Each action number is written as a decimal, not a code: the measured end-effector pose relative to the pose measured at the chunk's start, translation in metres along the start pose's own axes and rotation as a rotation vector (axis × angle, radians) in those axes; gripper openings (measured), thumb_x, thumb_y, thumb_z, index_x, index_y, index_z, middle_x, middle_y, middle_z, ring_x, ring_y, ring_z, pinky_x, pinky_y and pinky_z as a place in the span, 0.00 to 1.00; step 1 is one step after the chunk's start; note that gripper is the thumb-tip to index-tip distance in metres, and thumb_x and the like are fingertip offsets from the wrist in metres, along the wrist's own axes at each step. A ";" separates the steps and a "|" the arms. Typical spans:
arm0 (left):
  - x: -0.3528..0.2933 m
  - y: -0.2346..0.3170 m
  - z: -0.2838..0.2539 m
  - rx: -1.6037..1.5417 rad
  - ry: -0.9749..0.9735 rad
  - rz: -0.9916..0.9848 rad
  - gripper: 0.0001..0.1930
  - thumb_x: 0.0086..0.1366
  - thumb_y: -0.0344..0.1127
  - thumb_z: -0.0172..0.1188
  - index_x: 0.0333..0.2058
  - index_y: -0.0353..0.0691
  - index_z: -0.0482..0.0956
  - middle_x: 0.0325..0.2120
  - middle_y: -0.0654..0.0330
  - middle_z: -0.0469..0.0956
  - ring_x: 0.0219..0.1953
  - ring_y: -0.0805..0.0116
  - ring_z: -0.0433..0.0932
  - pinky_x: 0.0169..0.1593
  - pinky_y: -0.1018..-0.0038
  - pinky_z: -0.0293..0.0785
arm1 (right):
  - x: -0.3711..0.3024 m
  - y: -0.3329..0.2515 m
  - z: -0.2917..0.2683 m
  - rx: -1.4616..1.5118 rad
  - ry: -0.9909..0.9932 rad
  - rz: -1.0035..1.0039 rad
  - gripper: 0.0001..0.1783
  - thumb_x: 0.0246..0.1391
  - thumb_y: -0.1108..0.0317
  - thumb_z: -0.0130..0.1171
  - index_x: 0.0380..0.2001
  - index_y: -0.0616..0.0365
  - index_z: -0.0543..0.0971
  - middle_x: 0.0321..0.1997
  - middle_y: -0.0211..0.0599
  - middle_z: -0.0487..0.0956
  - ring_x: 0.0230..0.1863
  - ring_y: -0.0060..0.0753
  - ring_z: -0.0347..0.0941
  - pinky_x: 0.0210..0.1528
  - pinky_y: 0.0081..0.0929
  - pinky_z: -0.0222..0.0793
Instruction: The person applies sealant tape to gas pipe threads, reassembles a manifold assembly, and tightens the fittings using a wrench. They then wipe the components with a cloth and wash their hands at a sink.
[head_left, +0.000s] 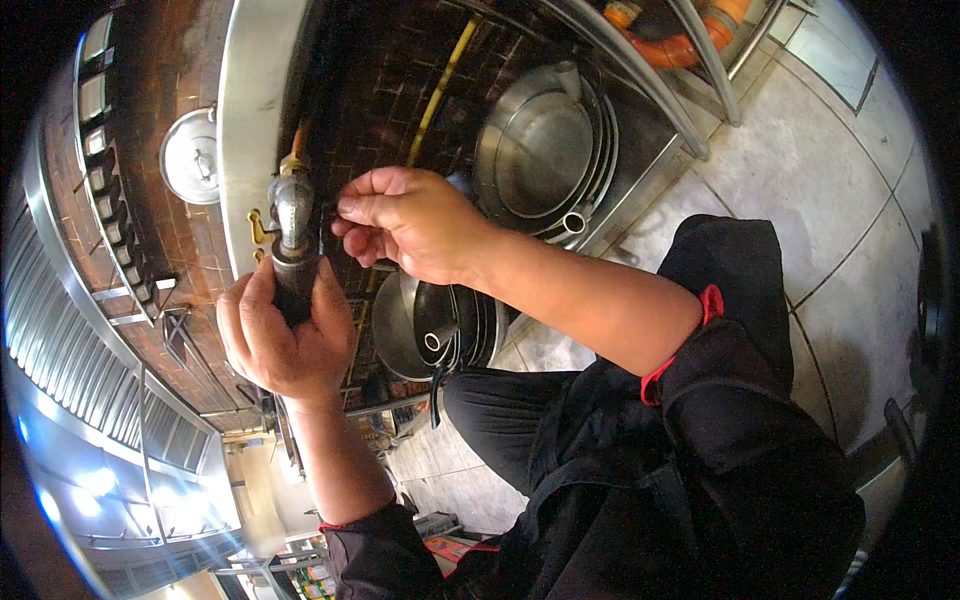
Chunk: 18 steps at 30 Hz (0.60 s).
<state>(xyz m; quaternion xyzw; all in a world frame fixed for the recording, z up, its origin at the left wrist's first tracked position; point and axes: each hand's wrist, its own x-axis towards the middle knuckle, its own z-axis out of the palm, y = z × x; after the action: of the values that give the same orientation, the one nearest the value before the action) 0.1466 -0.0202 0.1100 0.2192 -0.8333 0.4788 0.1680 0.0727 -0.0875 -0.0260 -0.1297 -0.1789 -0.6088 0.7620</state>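
Observation:
My left hand (285,330) is closed around a dark cylindrical piece (294,285), thumb on one side and fingers on the other. That piece meets a dull silver, rounded pipe fitting (291,212), with a brass joint (294,163) at its far end. Close to the right of the fitting, my right hand (415,222) has its thumb and forefinger pinched together. Whatever sits between those fingertips is too small and dark to make out. Beside the fitting, a small brass valve handle (257,228) sticks out from a pale metal panel (250,100).
Stacked metal pans (535,150) lie on a low shelf beyond my right forearm, with more pans (400,325) below my right hand. A yellow pipe (440,95) crosses the brick wall. Metal rails (700,60) and an orange hose (690,45) are at the upper right.

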 end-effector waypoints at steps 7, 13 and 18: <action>-0.001 0.001 0.000 -0.008 -0.005 -0.005 0.16 0.52 0.36 0.71 0.36 0.34 0.78 0.27 0.53 0.76 0.26 0.56 0.75 0.30 0.66 0.73 | 0.001 0.001 0.000 -0.213 0.010 -0.104 0.10 0.60 0.71 0.56 0.42 0.65 0.75 0.34 0.39 0.79 0.29 0.27 0.77 0.32 0.25 0.74; -0.001 0.002 -0.001 0.011 0.000 0.002 0.16 0.52 0.35 0.71 0.36 0.34 0.77 0.27 0.53 0.76 0.25 0.56 0.75 0.29 0.66 0.73 | -0.005 -0.007 0.001 -0.161 -0.029 -0.139 0.07 0.60 0.73 0.55 0.39 0.65 0.75 0.32 0.39 0.79 0.29 0.29 0.77 0.30 0.26 0.75; -0.002 0.002 -0.001 0.014 -0.012 -0.015 0.17 0.52 0.36 0.71 0.36 0.34 0.78 0.27 0.53 0.76 0.25 0.56 0.75 0.30 0.66 0.73 | -0.007 -0.010 0.002 -0.159 -0.032 -0.159 0.07 0.59 0.72 0.57 0.38 0.65 0.76 0.31 0.39 0.80 0.29 0.29 0.77 0.30 0.26 0.75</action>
<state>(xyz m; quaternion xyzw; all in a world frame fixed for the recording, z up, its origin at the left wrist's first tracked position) 0.1470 -0.0178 0.1083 0.2293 -0.8293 0.4821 0.1651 0.0617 -0.0831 -0.0273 -0.1848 -0.1521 -0.6774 0.6956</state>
